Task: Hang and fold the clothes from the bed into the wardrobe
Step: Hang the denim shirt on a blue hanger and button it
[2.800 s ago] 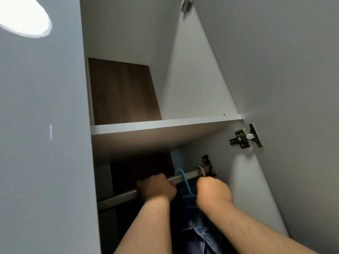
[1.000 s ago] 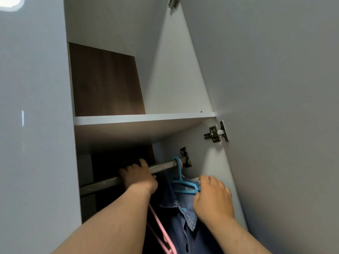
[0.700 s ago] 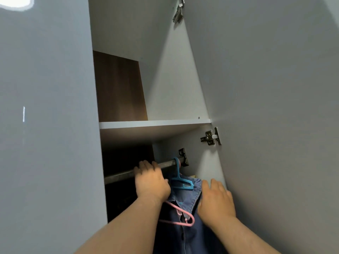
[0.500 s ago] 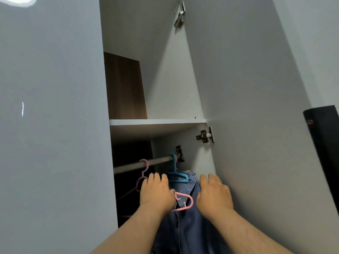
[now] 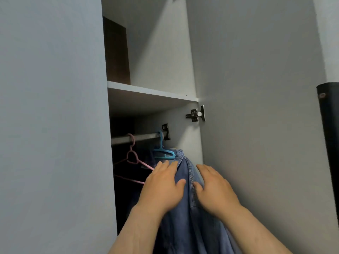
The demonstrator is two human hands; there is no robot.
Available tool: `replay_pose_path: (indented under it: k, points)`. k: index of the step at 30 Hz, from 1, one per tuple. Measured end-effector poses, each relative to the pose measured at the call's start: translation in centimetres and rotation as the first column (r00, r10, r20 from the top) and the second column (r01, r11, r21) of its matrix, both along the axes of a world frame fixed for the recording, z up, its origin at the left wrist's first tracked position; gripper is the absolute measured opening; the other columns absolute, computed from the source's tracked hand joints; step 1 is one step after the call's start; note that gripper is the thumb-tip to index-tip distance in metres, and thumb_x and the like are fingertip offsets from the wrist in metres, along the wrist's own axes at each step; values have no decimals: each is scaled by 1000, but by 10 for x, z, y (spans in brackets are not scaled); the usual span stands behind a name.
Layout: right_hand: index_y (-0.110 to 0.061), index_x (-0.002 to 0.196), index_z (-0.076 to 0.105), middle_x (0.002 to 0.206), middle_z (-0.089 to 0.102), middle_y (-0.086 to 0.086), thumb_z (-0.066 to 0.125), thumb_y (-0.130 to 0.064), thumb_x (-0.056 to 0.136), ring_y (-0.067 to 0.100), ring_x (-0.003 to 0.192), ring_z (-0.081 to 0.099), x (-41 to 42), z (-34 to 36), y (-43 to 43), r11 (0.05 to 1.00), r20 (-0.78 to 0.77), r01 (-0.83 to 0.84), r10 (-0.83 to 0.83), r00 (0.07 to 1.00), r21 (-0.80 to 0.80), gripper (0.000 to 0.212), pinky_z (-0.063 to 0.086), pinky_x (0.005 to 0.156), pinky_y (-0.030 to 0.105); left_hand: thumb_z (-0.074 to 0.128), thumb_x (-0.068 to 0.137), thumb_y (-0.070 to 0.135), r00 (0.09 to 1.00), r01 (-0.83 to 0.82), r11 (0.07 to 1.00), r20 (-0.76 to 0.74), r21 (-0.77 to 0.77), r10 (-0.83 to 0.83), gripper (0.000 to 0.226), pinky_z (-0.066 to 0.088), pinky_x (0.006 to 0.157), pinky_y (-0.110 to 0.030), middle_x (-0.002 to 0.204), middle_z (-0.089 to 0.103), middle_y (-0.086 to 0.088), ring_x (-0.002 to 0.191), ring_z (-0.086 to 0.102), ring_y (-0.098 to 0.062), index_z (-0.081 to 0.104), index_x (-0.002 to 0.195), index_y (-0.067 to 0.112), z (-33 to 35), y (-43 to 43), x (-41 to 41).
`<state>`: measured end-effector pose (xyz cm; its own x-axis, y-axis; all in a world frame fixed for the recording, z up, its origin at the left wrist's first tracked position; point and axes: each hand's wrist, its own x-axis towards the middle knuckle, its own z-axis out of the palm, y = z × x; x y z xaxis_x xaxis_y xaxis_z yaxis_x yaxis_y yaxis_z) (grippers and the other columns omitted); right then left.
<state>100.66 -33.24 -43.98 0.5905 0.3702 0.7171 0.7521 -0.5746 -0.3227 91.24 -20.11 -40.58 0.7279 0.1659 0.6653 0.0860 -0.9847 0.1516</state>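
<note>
Resting flat on the denim shirt (image 5: 185,213), both hands sit lower than before.
Left hand (image 5: 163,187) and right hand (image 5: 214,191) spread wide; in the wardrobe (image 5: 161,61) the shirt hangs on a blue hanger (image 5: 163,154), pink hanger (image 5: 132,158) left.

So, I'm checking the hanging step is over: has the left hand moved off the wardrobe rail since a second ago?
Yes. The left hand has come down off the rail and now rests, fingers straight, on the denim shirt hanging below it.

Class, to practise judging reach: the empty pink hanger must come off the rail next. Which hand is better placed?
Likely the left hand: it lies beside the pink hanger; the denim shirt separates the right hand from it.
</note>
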Motion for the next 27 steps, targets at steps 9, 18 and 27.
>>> replay_pose_path:
  k: [9, 18, 27]
  points:
    - [-24, 146, 40, 151, 41, 0, 42, -46, 84, 18, 139, 39, 22, -14, -11, 965, -84, 218, -232, 969, -145, 65, 21, 112, 23, 40, 92, 44, 991, 109, 993, -79, -34, -111, 62, 13, 117, -22, 156, 23, 13, 146, 20, -11, 25, 150, 31, -18, 35, 10]
    - [-19, 135, 54, 135, 58, 6, 56, -38, 76, 25, 124, 57, -6, 37, -17, 931, -269, 221, -301, 915, -290, 62, 47, 97, 36, 46, 65, 49, 937, 138, 967, -287, -216, -198, 66, 17, 106, -24, 123, 66, -8, 113, 63, -30, 50, 125, 23, 27, 13, 23]
    - [-27, 150, 30, 156, 31, -4, 44, -38, 92, 13, 145, 27, -93, 120, -65, 924, -338, 203, -313, 888, -323, 61, 20, 113, 21, 44, 84, 39, 845, 337, 912, -354, -232, -402, 60, 14, 116, -23, 152, 35, 5, 144, 28, -16, 46, 141, 20, 101, 4, -10]
